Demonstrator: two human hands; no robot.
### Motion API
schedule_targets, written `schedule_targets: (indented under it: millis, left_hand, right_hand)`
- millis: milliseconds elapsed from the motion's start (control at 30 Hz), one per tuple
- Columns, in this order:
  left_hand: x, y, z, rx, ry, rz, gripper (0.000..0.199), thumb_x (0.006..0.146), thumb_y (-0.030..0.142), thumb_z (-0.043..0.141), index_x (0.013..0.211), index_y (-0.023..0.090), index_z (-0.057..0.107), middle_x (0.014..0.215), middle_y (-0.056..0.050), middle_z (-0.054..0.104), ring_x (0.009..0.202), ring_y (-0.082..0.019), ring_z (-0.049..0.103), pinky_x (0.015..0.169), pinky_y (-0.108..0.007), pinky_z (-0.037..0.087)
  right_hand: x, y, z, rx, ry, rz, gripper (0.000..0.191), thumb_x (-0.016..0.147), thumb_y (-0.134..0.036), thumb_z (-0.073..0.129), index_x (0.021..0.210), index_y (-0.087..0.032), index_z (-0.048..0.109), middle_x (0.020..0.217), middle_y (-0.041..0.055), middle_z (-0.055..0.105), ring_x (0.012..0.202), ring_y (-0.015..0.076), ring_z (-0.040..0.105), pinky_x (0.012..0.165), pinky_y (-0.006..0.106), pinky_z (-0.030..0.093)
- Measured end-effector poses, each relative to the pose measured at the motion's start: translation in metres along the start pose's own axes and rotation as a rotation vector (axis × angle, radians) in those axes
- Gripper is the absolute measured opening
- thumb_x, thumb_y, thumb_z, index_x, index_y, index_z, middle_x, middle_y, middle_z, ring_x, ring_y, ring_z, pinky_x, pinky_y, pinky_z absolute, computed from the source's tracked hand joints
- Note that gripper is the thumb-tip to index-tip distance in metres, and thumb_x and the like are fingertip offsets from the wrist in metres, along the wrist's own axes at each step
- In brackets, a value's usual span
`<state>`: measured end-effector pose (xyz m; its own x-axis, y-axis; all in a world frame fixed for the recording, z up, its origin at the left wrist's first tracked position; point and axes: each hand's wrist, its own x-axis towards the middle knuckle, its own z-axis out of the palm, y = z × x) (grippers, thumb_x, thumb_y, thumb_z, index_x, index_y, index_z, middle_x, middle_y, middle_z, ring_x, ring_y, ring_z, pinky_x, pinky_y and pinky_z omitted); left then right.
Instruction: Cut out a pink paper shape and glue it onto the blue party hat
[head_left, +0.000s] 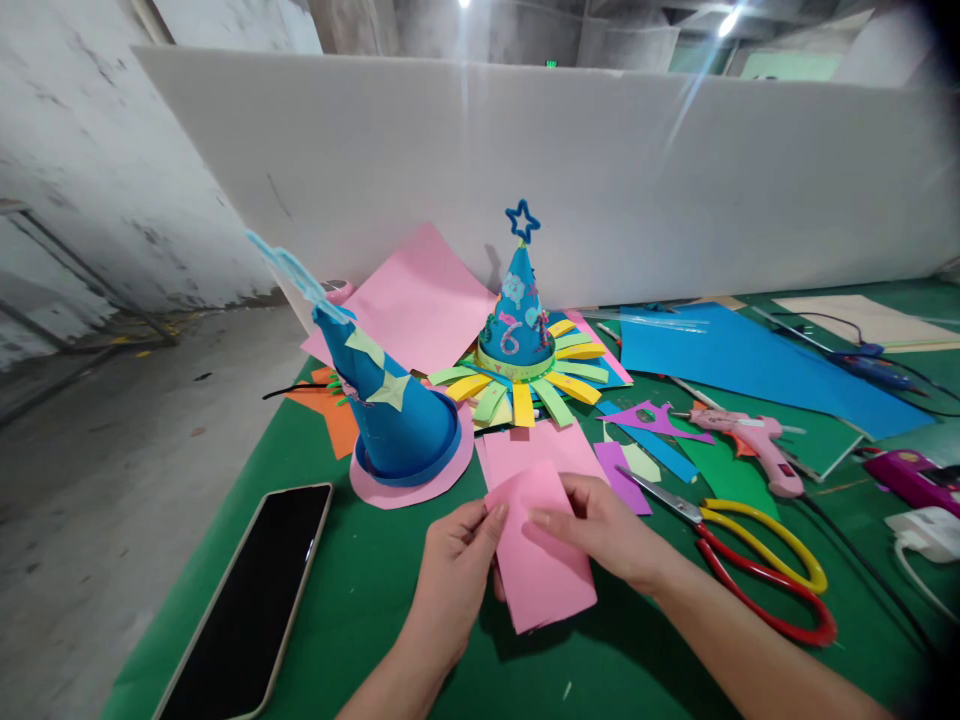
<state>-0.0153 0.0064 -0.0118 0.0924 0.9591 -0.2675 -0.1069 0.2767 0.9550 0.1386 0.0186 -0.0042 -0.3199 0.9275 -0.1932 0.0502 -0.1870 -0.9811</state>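
Note:
Between my two hands is a folded piece of pink paper (551, 570), held a little above the green table. My left hand (457, 565) pinches its left edge with the thumb on top. On the right side, my right hand (607, 525) grips the same paper, thumb across its face and fingers behind. Just beyond it lies a flat pink sheet (581, 447). A blue cone hat (401, 430) with pale green stars leans on a pink brim to the left. Farther back stands another blue cone hat (517, 320) with a star on top and a fringe of yellow and green strips.
Scissors (701, 515) with red and yellow handles lie open at the right, near a pink glue gun (750, 435). A phone (247, 600) rests at the left table edge. Blue card (735, 350) and paper scraps spread behind, before a white board (562, 180).

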Motion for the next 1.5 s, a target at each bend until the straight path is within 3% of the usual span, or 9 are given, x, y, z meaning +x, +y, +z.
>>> schedule_targets:
  millis: [100, 367, 533, 667, 1300, 1500]
  left_hand:
    - [0.001, -0.001, -0.0008, -0.063, -0.014, -0.026, 0.023, 0.072, 0.035, 0.056, 0.069, 0.012, 0.06, 0.045, 0.005, 0.047, 0.036, -0.006, 0.04, 0.034, -0.017, 0.03]
    - [0.0001, -0.0011, -0.0005, -0.345, -0.196, -0.158, 0.018, 0.073, 0.024, 0.057, 0.085, 0.013, 0.064, 0.05, 0.002, 0.054, 0.039, -0.006, 0.041, 0.037, -0.018, 0.033]
    - [0.001, -0.0004, -0.001, -0.294, -0.179, -0.118, 0.018, 0.072, 0.02, 0.059, 0.087, 0.012, 0.065, 0.068, -0.005, 0.065, 0.059, -0.013, 0.055, 0.06, -0.026, 0.044]
    - [0.0015, -0.0012, -0.0022, -0.284, -0.189, -0.12, 0.022, 0.071, 0.022, 0.06, 0.09, 0.012, 0.065, 0.075, -0.008, 0.067, 0.069, -0.018, 0.059, 0.067, -0.03, 0.045]
    - [0.0001, -0.0014, -0.0031, -0.254, -0.208, -0.11, 0.023, 0.072, 0.024, 0.058, 0.09, 0.012, 0.065, 0.077, -0.009, 0.067, 0.071, -0.018, 0.058, 0.068, -0.029, 0.042]
    - [-0.0005, 0.0008, -0.0022, -0.109, -0.112, -0.046, 0.023, 0.069, 0.029, 0.06, 0.084, 0.012, 0.066, 0.07, -0.005, 0.065, 0.066, -0.017, 0.056, 0.062, -0.028, 0.043]
  right_hand:
    - [-0.0009, 0.0022, 0.0007, 0.034, -0.09, 0.062, 0.026, 0.072, -0.037, 0.058, 0.08, -0.013, 0.057, 0.07, 0.0046, 0.058, 0.067, 0.02, 0.057, 0.055, 0.03, 0.044]
    - [-0.0003, 0.0011, 0.0037, -0.015, -0.052, 0.048, 0.027, 0.074, -0.039, 0.055, 0.084, -0.014, 0.056, 0.074, 0.0046, 0.059, 0.065, 0.0165, 0.055, 0.052, 0.027, 0.043]
    - [0.0009, 0.0015, 0.0027, -0.115, 0.001, 0.018, 0.028, 0.071, -0.042, 0.057, 0.077, -0.014, 0.057, 0.07, 0.0019, 0.055, 0.062, 0.0134, 0.049, 0.048, 0.022, 0.037]
    - [0.0016, 0.0009, 0.0011, -0.151, 0.005, 0.018, 0.029, 0.071, -0.042, 0.056, 0.077, -0.014, 0.057, 0.071, 0.002, 0.055, 0.063, 0.0137, 0.049, 0.047, 0.021, 0.037]
    - [0.001, 0.0004, -0.001, -0.127, -0.01, 0.032, 0.03, 0.068, -0.043, 0.059, 0.072, -0.014, 0.055, 0.063, -0.0006, 0.051, 0.055, 0.0109, 0.045, 0.044, 0.02, 0.033]
    - [0.0007, -0.0011, 0.0013, -0.052, -0.084, 0.022, 0.023, 0.071, -0.036, 0.056, 0.075, -0.014, 0.058, 0.066, 0.0007, 0.055, 0.06, 0.0131, 0.05, 0.05, 0.023, 0.038]
